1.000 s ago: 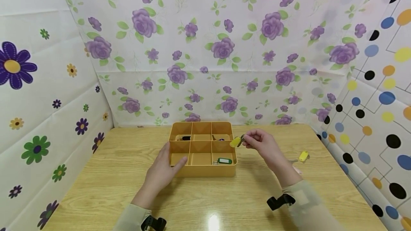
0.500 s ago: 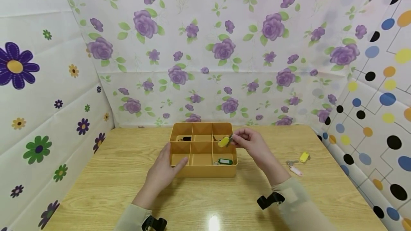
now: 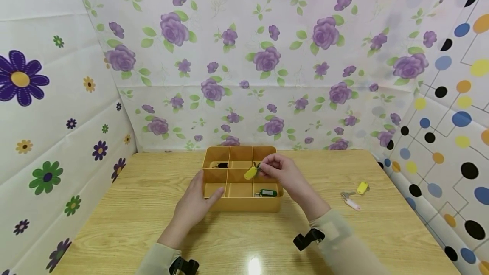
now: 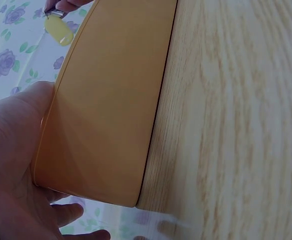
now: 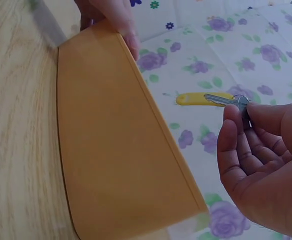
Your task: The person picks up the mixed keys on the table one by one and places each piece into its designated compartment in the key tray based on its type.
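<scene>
An orange-yellow box (image 3: 240, 205) with several compartments stands on the table. My left hand (image 3: 192, 200) holds its front left corner, the thumb over the front rim and the fingers along the left side. In the right wrist view my right hand (image 5: 258, 160) pinches a key (image 5: 223, 100) by its head, with a yellow key tag (image 5: 193, 99) on the ring. In the head view the yellow tag hangs over the box, around the front middle compartment. A green key tag (image 3: 267, 192) lies in the front right compartment. A black tag (image 3: 222, 165) lies in the back left one.
On the table (image 3: 126, 224) to the right lie another yellow key tag (image 3: 362, 187) and a pale pink key tag (image 3: 352, 203), with keys. Flowered cloth (image 3: 244, 63) stands behind the box, and patterned cloths hang at both sides.
My right hand has moved left with the key and its yellow tag, from beside the box's right edge to over its middle. The left hand has stayed on the corner.
</scene>
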A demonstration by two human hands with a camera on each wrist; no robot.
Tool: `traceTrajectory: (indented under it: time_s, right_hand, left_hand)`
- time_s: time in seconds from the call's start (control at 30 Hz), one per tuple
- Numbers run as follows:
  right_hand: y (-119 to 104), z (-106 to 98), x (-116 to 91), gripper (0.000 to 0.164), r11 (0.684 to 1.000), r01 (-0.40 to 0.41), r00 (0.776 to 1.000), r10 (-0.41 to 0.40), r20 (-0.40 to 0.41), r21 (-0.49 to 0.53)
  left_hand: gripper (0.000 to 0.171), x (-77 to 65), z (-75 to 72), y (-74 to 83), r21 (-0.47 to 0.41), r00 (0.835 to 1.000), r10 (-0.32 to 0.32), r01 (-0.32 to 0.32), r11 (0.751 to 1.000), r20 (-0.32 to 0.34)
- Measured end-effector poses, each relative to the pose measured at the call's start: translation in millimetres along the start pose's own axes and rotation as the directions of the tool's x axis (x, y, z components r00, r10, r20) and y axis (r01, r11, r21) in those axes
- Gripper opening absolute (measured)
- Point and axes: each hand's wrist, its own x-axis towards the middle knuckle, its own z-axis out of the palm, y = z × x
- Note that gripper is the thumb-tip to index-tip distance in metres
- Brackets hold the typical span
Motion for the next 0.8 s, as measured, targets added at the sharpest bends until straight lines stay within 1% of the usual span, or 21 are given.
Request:
traceTrajectory:
  time_s: [0.13, 0.33, 0.6, 0.8]
  right_hand:
    - [2.0, 10.2, 2.4, 0.014, 1.000, -0.009, 1.000, 0.009, 0.014, 0.000]
    - [7.6, 25.0, 5.3, 0.013, 1.000, 0.008, 1.000, -0.008, 0.025, 0.002]
    - [16.7, 44.5, 7.5, 0.010, 0.996, 0.055, 0.998, -0.054, 0.024, -0.077]
    - [23.1, 52.1, 8.6, 0.012, 0.993, 0.078, 0.997, -0.078, 0.003, -0.092]
  left_hand:
    - [0.112, 0.3, 0.6, -0.2, -0.009, 1.000, -0.004, 0.004, 1.000, 0.000]
    - [0.113, 1.1, 1.1, -0.5, -0.004, 1.000, -0.005, 0.005, 1.000, -0.008]
    - [0.113, 2.0, 2.7, -1.8, -0.007, 1.000, -0.006, 0.006, 1.000, -0.011]
    - [0.113, 2.4, 3.5, -2.8, 0.001, 1.000, -0.003, 0.003, 1.000, -0.016]
